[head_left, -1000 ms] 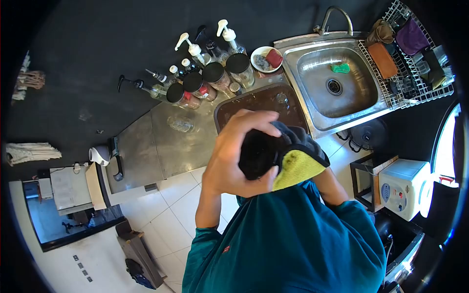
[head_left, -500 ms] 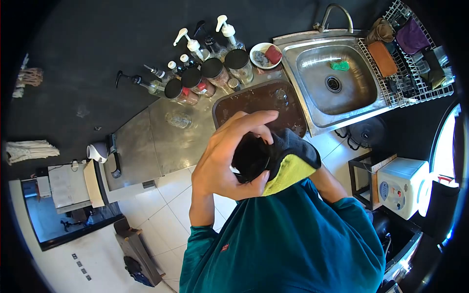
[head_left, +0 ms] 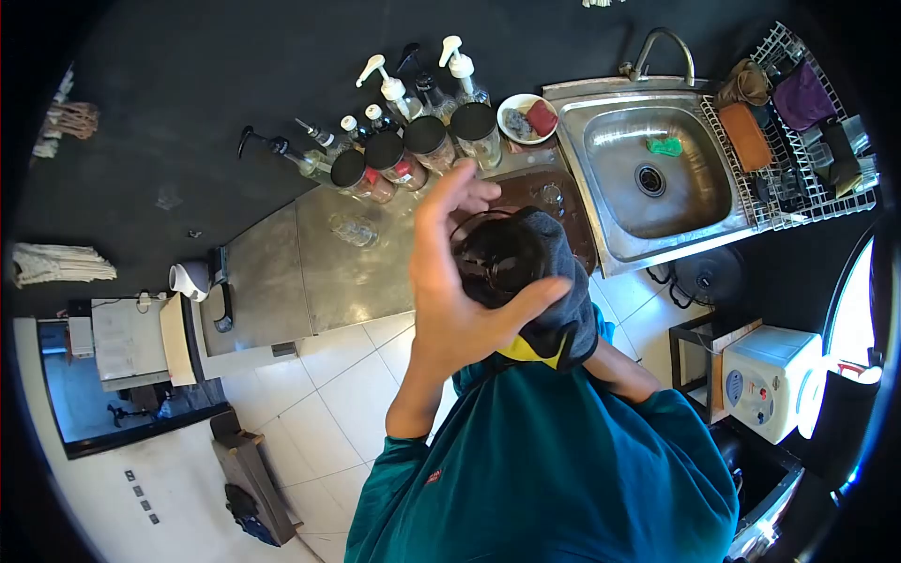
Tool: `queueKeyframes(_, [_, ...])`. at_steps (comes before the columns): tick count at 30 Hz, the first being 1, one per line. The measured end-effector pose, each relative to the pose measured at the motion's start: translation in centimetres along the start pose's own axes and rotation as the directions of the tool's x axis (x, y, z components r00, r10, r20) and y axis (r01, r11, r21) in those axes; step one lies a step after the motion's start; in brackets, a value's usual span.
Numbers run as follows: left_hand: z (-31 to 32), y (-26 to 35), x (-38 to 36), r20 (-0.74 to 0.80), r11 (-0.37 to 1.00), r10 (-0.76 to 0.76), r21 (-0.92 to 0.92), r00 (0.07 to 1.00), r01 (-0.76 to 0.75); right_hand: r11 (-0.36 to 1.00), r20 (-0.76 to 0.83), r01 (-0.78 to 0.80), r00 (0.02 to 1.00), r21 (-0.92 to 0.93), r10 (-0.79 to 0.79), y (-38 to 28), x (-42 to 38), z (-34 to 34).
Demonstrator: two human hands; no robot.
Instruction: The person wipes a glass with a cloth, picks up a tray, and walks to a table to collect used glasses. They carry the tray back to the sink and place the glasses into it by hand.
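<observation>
A dark-looking drinking glass is held in front of my chest, its round mouth facing up toward me. My left hand curves around its left side, fingers over the far rim and thumb reaching across to the cloth. A grey and yellow cloth wraps the glass's right side, mostly grey side out, with a yellow strip below. Behind that cloth is my right hand, its fingers hidden; only the right forearm shows. The cloth bunches up as the right hand holds it against the glass.
Beyond my hands lies a brown tray on the steel counter. Lidded jars, pump bottles and a white bowl stand behind. To the right are a sink and a wire dish rack.
The glass has tilted and its mouth shows differently. My left fingers have spread wider around it. The cloth has turned, showing more grey and less yellow. The view has shifted slightly.
</observation>
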State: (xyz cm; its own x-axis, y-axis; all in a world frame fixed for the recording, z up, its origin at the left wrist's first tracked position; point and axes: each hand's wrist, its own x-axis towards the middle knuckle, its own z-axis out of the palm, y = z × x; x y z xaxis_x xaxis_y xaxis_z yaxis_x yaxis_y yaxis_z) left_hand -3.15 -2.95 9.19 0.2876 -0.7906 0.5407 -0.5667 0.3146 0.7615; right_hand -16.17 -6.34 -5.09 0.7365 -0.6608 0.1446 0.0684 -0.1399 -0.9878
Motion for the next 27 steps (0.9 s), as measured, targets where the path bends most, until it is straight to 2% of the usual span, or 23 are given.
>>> queueKeyframes(1, [0.0,0.0,0.1,-0.038,0.960,-0.061,-0.277,0.997,0.048,1.000,0.011,-0.018,1.000,0.009,0.017,1.5,-0.8,0.3])
queueKeyframes(2, [-0.5,-0.8,0.0,-0.022,0.917,-0.093,-0.392,0.995,0.077,0.999,0.022,-0.034,0.999,0.018,0.034,3.0,-0.5,0.5])
queueKeyframes(3, [-0.5,-1.5,-0.3,-0.020,0.917,-0.089,-0.393,0.996,0.074,0.998,0.031,-0.050,0.998,0.028,0.049,4.5,0.5,0.4])
queueKeyframes(5, [-0.4,-3.3,-1.4,-0.095,0.811,-0.310,-0.546,0.946,0.211,0.996,0.044,-0.074,0.996,0.048,0.072,7.4,-0.9,1.2])
queueKeyframes(7, [0.6,-5.5,-3.5,-0.011,0.675,-0.462,-0.654,0.887,0.343,0.992,0.052,-0.104,0.994,0.073,0.100,10.4,-1.4,2.1])
queueKeyframes(9, [1.7,-7.5,-5.2,0.033,0.767,-0.466,-0.484,0.884,0.422,0.985,0.071,-0.146,0.988,0.095,0.140,13.5,-3.6,2.5])
queueKeyframes(10, [2.0,-7.4,-5.5,0.037,0.763,-0.471,-0.483,0.881,0.429,0.967,-0.111,0.253,0.962,0.026,-0.249,3.1,-1.7,0.5])
queueKeyframes(11, [2.3,-7.2,-5.9,0.054,0.684,-0.496,-0.591,0.866,0.429,0.968,-0.110,0.248,0.964,0.028,-0.244,1.8,-1.2,0.5])
queueKeyframes(14, [3.2,-6.7,-6.8,0.097,0.390,-0.548,-0.849,0.831,0.356,0.957,-0.199,0.222,0.945,-0.188,-0.259,-2.6,2.0,1.7])
queueKeyframes(17, [3.9,-6.4,-7.2,0.173,0.037,-0.565,-0.971,0.807,0.234,0.906,-0.300,0.164,0.907,-0.391,-0.294,-6.4,4.8,1.2])
queueKeyframes(18, [4.1,-6.3,-7.0,0.118,0.115,-0.546,-0.970,0.829,0.214,0.880,-0.334,0.135,0.891,-0.455,-0.309,-7.8,5.3,1.2])
queueKeyframes(19, [4.2,-6.2,-6.6,0.065,0.192,-0.522,-0.963,0.851,0.191,0.774,-0.209,0.263,0.868,-0.576,-0.450,-7.5,6.1,-0.3])
queueKeyframes(20, [4.1,-6.0,-6.2,0.065,0.191,-0.524,-0.963,0.849,0.192,0.770,-0.231,0.238,0.865,-0.591,-0.445,-7.5,6.0,-0.1])
queueKeyframes(22, [3.9,-5.8,-5.9,-0.034,0.237,-0.597,-0.962,0.801,0.136,0.768,-0.247,0.214,0.866,-0.603,-0.435,-8.1,5.3,-0.1])
queueKeyframes(23, [4.2,-5.9,-5.8,-0.041,0.239,-0.601,-0.962,0.798,0.131,0.819,-0.229,0.150,0.918,-0.554,-0.323,-9.2,4.8,-0.7])
queueKeyframes(24, [4.8,-6.0,-5.8,-0.253,0.383,-0.412,-0.920,0.875,-0.085,0.859,-0.199,0.082,0.957,-0.506,-0.209,-9.7,4.6,-1.1])
queueKeyframes(25, [5.1,-6.3,-5.9,-0.443,0.477,-0.187,-0.821,0.877,-0.313,0.858,-0.184,0.090,0.961,-0.505,-0.209,-9.5,4.6,-1.0])
queueKeyframes(26, [4.0,-7.2,-5.9,-0.300,0.262,-0.354,-0.941,0.886,-0.214,0.873,-0.171,0.102,0.963,-0.477,-0.206,-9.2,4.6,-1.2])
queueKeyframes(27, [4.0,-7.4,-6.1,-0.313,0.269,-0.359,-0.937,0.879,-0.224,0.888,-0.161,0.111,0.966,-0.447,-0.201,-8.9,4.1,-1.4])
